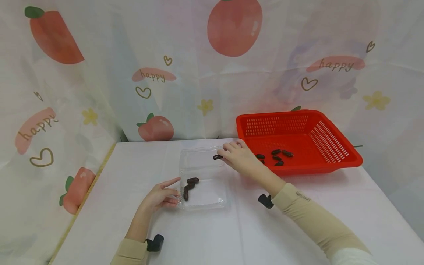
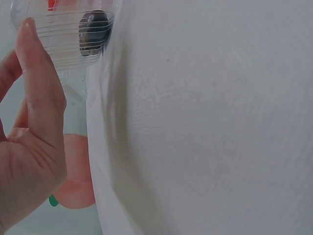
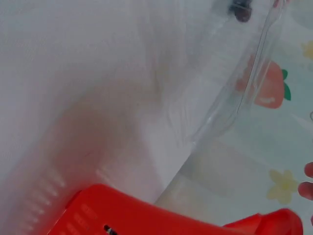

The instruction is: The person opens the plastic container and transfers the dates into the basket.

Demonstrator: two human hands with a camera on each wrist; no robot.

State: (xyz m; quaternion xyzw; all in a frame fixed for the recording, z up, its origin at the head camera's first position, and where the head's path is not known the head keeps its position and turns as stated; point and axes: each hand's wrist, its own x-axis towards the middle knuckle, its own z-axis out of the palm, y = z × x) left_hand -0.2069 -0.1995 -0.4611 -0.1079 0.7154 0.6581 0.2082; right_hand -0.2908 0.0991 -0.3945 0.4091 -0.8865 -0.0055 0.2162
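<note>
My right hand (image 1: 239, 156) pinches a dark brown date (image 1: 217, 157) between its fingertips, over the raised back part of a clear plastic box (image 1: 207, 200). In the right wrist view only its fingertips (image 3: 307, 188) show, at the right edge. Dark dates (image 1: 193, 180) lie together in the left side of the box. My left hand (image 1: 160, 195) is at the box's left wall, its fingers mostly extended against it. The left wrist view shows a straight finger by the ridged wall (image 2: 63, 36), with a date (image 2: 94, 33) behind the plastic.
A red plastic basket (image 1: 338, 162) with slotted walls stands at the back right, several dates (image 1: 287, 153) in its near left part. A white cloth covers the table (image 1: 212, 235). A printed curtain (image 1: 185, 103) hangs behind it. Black wrist cameras (image 1: 155, 243) sit on both wrists.
</note>
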